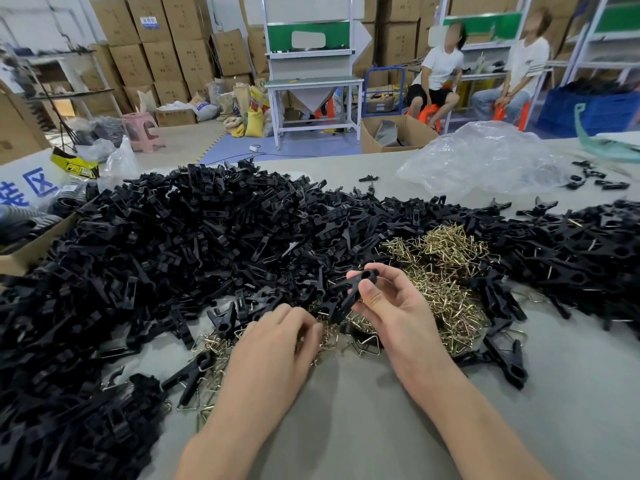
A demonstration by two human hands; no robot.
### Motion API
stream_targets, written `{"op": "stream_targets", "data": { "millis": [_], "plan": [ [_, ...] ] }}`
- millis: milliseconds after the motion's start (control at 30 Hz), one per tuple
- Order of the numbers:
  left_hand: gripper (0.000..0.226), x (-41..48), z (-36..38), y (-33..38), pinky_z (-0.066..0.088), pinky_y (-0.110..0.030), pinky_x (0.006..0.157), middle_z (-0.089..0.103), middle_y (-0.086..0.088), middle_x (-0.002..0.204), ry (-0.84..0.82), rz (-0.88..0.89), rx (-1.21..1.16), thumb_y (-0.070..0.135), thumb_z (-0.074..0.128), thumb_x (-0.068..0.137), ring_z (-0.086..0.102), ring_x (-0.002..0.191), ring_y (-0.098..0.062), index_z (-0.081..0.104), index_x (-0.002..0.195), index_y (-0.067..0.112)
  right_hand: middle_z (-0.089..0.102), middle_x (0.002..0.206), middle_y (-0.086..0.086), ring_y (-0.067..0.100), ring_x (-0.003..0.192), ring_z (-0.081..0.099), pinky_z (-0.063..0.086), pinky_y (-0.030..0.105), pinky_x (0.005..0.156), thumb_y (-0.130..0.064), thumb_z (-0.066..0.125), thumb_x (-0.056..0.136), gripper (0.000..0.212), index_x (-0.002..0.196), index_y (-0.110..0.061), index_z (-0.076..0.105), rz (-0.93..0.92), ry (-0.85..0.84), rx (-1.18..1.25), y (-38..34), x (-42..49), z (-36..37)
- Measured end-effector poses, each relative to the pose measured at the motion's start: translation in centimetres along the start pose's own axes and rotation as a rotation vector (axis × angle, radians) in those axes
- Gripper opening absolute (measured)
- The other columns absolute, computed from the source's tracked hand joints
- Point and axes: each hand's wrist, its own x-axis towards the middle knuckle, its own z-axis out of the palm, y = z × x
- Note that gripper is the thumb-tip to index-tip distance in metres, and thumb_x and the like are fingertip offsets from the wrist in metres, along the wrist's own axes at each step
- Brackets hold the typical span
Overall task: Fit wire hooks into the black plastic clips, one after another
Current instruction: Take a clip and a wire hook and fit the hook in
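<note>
Over the near edge of the wire hooks (446,271), raised just clear of the heap: one black clip (351,289), pinched in the right hand (391,306) between thumb and curled fingers (388,275), round holed end up, jaws pointing down and to the left. Probably light, hard moulded plastic, stiff, not fragile, a little slick; best held by the flat sides near the middle, as now, leaving the holed end free for a hook. As for the hooks: likely thin and springy, light, tangled together and apt to drag neighbours along; best taken singly by a straight leg. Lower left, knuckles up and low over the worktop (346,427): the left hand (277,344), fingers (298,318) curled close, tips down among the scattered hooks; cannot tell whether pinching one. Beyond and to both sides, heaped across the worktop: the loose clips (173,244).
</note>
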Motion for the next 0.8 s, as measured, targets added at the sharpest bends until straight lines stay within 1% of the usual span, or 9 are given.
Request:
{"op": "stream_targets", "data": {
  "millis": [100, 200, 300, 367, 433, 500, 600, 700, 800],
  "plan": [
    [0.018, 0.1, 0.0, 0.0, 0.043, -0.016, 0.07, 0.058, 0.02, 0.086, 0.116, -0.104, -0.227, 0.046, 0.047, 0.098, 0.057, 0.083, -0.001, 0.058, 0.088, 0.037, 0.077, 0.099, 0.001, 0.013, 0.094, 0.072, 0.057, 0.021, 0.076, -0.02, 0.07, 0.075, 0.036, 0.11, -0.015, 0.065, 0.03, 0.002, 0.045, -0.3, -0.1, 0.2],
    [0.014, 0.5, -0.3, 0.3, 0.043, -0.01, 0.066, 0.066, 0.022, 0.082, 0.172, -0.252, -0.531, 0.034, 0.059, 0.098, 0.061, 0.076, -0.001, 0.067, 0.088, 0.04, 0.077, 0.102, 0.005, 0.015, 0.095, 0.072, 0.058, 0.025, 0.079, -0.016, 0.069, 0.077, 0.033, 0.11, -0.012, 0.065, 0.081, -0.054, 0.098, -0.7, -0.4, 0.3],
    [0.022, 0.9, -0.6, 0.4, 0.051, -0.02, 0.073, 0.073, 0.014, 0.084, 0.161, -0.354, -0.783, 0.023, 0.063, 0.097, 0.066, 0.077, -0.005, 0.073, 0.094, 0.043, 0.075, 0.105, 0.01, 0.02, 0.093, 0.073, 0.059, 0.029, 0.081, -0.01, 0.067, 0.081, 0.03, 0.111, -0.009, 0.063, 0.153, -0.168, 0.167, -0.9, -0.8, 0.7],
    [0.025, 0.9, -0.6, 0.6, 0.052, -0.024, 0.073, 0.074, 0.012, 0.083, 0.164, -0.38, -0.825, 0.023, 0.062, 0.097, 0.066, 0.076, -0.006, 0.074, 0.096, 0.045, 0.074, 0.106, 0.013, 0.022, 0.092, 0.073, 0.06, 0.031, 0.078, -0.008, 0.066, 0.082, 0.028, 0.11, -0.008, 0.062, 0.19, -0.223, 0.198, -1.0, -1.1, 0.9],
    [0.029, 0.8, -0.4, 0.7, 0.049, -0.023, 0.065, 0.071, 0.01, 0.076, 0.157, -0.388, -0.818, 0.027, 0.059, 0.098, 0.059, 0.066, -0.008, 0.07, 0.1, 0.054, 0.074, 0.107, 0.013, 0.024, 0.092, 0.073, 0.061, 0.035, 0.079, -0.009, 0.065, 0.083, 0.027, 0.11, -0.008, 0.061, 0.203, -0.237, 0.21, -1.1, -1.1, 1.0],
    [0.029, 0.7, -0.3, 0.8, 0.046, -0.027, 0.062, 0.069, 0.005, 0.072, 0.148, -0.394, -0.809, 0.029, 0.057, 0.097, 0.054, 0.064, -0.011, 0.069, 0.102, 0.055, 0.074, 0.108, 0.014, 0.025, 0.094, 0.074, 0.062, 0.035, 0.081, -0.009, 0.064, 0.083, 0.028, 0.11, -0.009, 0.06, 0.195, -0.219, 0.237, -1.1, -1.1, 1.0],
    [0.023, 0.9, -0.4, 1.0, 0.055, -0.029, 0.069, 0.073, 0.001, 0.078, 0.132, -0.443, -0.923, 0.025, 0.06, 0.098, 0.064, 0.071, -0.011, 0.075, 0.096, 0.043, 0.074, 0.113, 0.014, 0.025, 0.097, 0.074, 0.06, 0.027, 0.076, -0.006, 0.065, 0.081, 0.029, 0.109, -0.008, 0.059, 0.152, -0.183, 0.255, -1.0, -0.9, 0.8],
    [0.018, 1.0, -0.6, 1.7, 0.056, -0.023, 0.068, 0.075, -0.004, 0.078, 0.069, -0.532, -1.136, 0.025, 0.065, 0.095, 0.068, 0.073, -0.014, 0.079, 0.085, 0.027, 0.074, 0.117, 0.013, 0.025, 0.106, 0.072, 0.058, 0.025, 0.083, -0.006, 0.065, 0.082, 0.029, 0.109, -0.009, 0.057, 0.124, -0.204, 0.193, -0.7, -0.9, 0.7],
    [0.018, 1.1, -0.9, 2.0, 0.054, -0.023, 0.063, 0.07, -0.005, 0.073, 0.019, -0.602, -1.26, 0.033, 0.07, 0.086, 0.063, 0.067, -0.014, 0.078, 0.074, 0.021, 0.072, 0.122, 0.011, 0.026, 0.115, 0.069, 0.056, 0.027, 0.091, -0.012, 0.071, 0.087, 0.026, 0.11, -0.012, 0.058, 0.091, -0.249, 0.094, -0.3, -1.0, 0.6]
  ]
}}
